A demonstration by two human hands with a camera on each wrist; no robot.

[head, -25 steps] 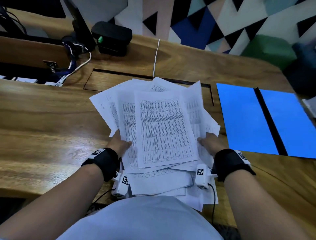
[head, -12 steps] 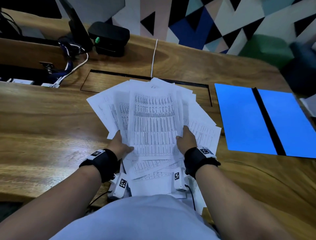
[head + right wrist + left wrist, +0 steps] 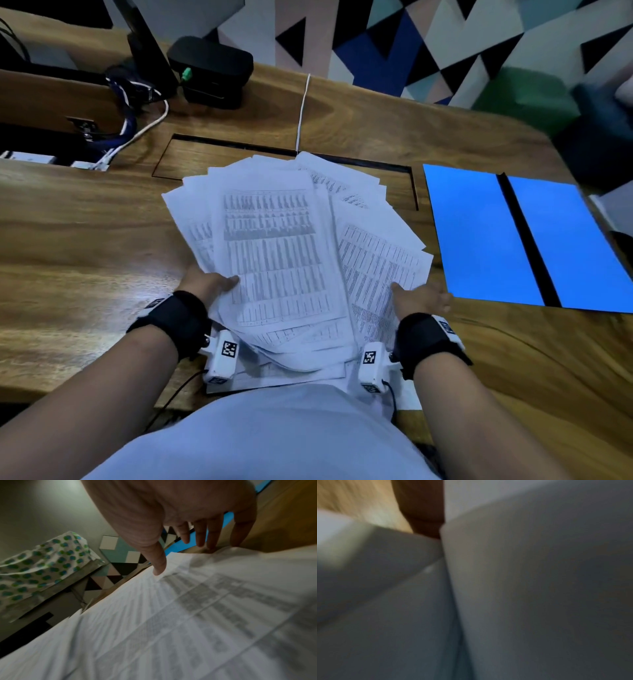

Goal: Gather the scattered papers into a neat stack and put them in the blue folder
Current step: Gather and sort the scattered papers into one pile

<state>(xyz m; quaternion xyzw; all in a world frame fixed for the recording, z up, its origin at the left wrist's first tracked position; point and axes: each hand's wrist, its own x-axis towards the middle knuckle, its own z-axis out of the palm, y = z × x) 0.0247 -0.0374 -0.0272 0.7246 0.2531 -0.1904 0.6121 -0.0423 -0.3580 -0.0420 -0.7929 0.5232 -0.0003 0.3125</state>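
Light, limp, slippery papers [image 3: 284,260] left of the blue folder [image 3: 479,236]: better squeezed at both side edges, left hand [image 3: 205,284] pinching, right hand [image 3: 423,299] fingers [image 3: 202,536] spread.

Left hand [image 3: 205,284] fingers hidden under papers [image 3: 281,253] — left wrist view blurred

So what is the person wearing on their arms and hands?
Both forearms are bare, with no sleeves or gloves. Each wrist wears a wide black band with a small white tag on top. A little white box hangs from the left band and another from the right, each marked with a black-and-white square code. A thin black cable runs from the left box.
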